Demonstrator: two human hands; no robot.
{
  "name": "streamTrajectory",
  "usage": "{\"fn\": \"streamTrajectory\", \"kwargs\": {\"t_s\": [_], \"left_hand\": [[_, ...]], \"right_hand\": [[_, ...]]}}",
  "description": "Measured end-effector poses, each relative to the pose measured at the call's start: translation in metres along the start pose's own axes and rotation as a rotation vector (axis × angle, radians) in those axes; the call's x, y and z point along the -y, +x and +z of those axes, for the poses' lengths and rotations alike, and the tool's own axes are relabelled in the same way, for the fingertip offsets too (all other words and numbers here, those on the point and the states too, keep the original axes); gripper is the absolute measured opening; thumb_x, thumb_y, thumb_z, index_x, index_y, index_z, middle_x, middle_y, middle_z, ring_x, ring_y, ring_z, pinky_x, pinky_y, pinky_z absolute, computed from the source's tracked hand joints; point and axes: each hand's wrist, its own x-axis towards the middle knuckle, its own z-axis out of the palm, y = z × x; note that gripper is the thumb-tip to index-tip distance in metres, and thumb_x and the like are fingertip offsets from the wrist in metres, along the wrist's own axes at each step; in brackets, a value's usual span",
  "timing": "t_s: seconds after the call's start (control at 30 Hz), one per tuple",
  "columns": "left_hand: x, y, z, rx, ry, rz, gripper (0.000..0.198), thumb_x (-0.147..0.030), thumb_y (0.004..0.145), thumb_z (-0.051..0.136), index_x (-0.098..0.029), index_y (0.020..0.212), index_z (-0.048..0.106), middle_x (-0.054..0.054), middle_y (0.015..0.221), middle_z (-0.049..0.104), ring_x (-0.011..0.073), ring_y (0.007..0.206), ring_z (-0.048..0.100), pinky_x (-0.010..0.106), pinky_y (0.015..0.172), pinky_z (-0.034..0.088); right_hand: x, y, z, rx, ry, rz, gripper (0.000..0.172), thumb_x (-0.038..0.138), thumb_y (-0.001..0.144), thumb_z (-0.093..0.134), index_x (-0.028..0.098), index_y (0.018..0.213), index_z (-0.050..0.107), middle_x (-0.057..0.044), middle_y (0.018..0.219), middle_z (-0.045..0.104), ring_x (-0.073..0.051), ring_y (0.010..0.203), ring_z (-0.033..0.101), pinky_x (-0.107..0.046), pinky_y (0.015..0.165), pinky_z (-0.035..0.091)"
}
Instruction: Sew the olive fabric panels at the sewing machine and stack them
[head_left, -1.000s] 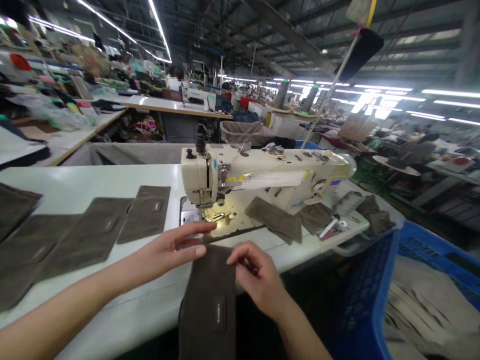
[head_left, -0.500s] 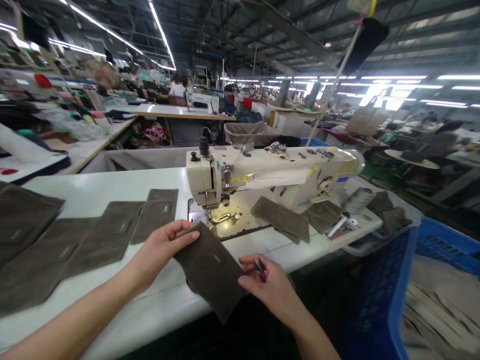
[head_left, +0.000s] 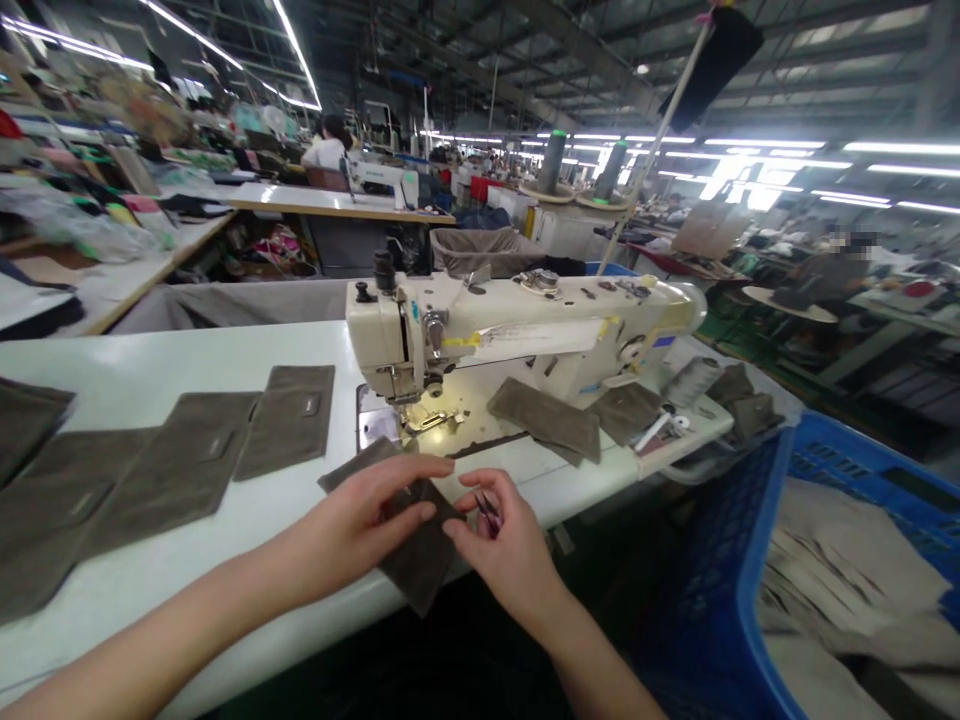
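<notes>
We have the white table spread widest before us, and on it the sewing machine, its needle end just beyond our work. In front of that end lies the dark grey-brown fabric panel, aslant across the table's near edge, one corner hanging over. We judge it light, soft and unbreakable, with enough body to lie flat (its matt face looks unlikely to slip); we would hold it by its straight edges near the corners, with a palm flat to stop it swinging. Our left hand lies over it, thumb and forefinger apart; whether its hidden fingers pinch the cloth, we cannot tell. Our right hand is curled around small snips, thumb tip at the panel's right edge, so their points want keeping off the cloth.
</notes>
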Motion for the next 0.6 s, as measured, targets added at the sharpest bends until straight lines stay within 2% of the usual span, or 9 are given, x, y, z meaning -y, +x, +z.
{"fn": "streamTrajectory", "kwargs": {"t_s": [0.07,0.13,0.3,0.43,0.6], "left_hand": [[-0.003,0.007,0.005,0.139,-0.068,0.023,0.026,-0.035,0.092,0.059,-0.025,0.113,0.07,0.005,0.111,0.075,0.0227,0.103,0.069,0.034,0.091,0.054],[-0.001,0.014,0.006,0.201,-0.072,0.035,0.018,-0.032,0.091,0.06,-0.024,0.103,0.071,0.004,0.101,0.074,0.021,0.094,0.068,0.032,0.085,0.054],[0.012,0.02,0.001,0.173,-0.035,0.083,0.019,-0.033,0.094,0.058,-0.024,0.095,0.075,0.004,0.094,0.069,0.0199,0.091,0.064,0.031,0.085,0.049],[0.013,0.018,0.0,0.153,-0.071,0.076,0.021,-0.034,0.095,0.057,-0.024,0.09,0.075,0.003,0.09,0.068,0.0187,0.088,0.063,0.03,0.083,0.048],[0.011,0.016,0.002,0.145,-0.096,0.073,0.021,-0.033,0.094,0.058,-0.023,0.089,0.076,0.003,0.089,0.067,0.0184,0.087,0.063,0.029,0.081,0.048]], "right_hand": [[0.0,-0.001,0.001,0.018,0.031,-0.011,0.036,0.029,0.072,0.075,0.023,0.102,0.054,0.003,0.086,0.064,-0.01,0.06,0.047,-0.025,0.059,0.041],[-0.001,-0.003,-0.002,0.035,0.061,-0.034,0.034,0.032,0.076,0.074,0.024,0.098,0.05,0.002,0.088,0.063,-0.011,0.062,0.049,-0.025,0.059,0.043],[-0.008,-0.01,-0.011,0.065,-0.071,-0.125,0.013,0.035,0.097,0.056,0.023,0.098,0.051,-0.002,0.092,0.065,-0.017,0.084,0.061,-0.03,0.076,0.048],[-0.008,-0.012,-0.01,0.059,-0.15,-0.146,0.015,0.034,0.099,0.054,0.023,0.089,0.054,0.001,0.077,0.066,-0.016,0.072,0.062,-0.028,0.068,0.045],[0.001,-0.01,-0.008,0.034,-0.184,-0.136,0.017,0.035,0.095,0.058,0.022,0.084,0.057,0.0,0.071,0.068,-0.016,0.065,0.062,-0.027,0.063,0.044]]}}
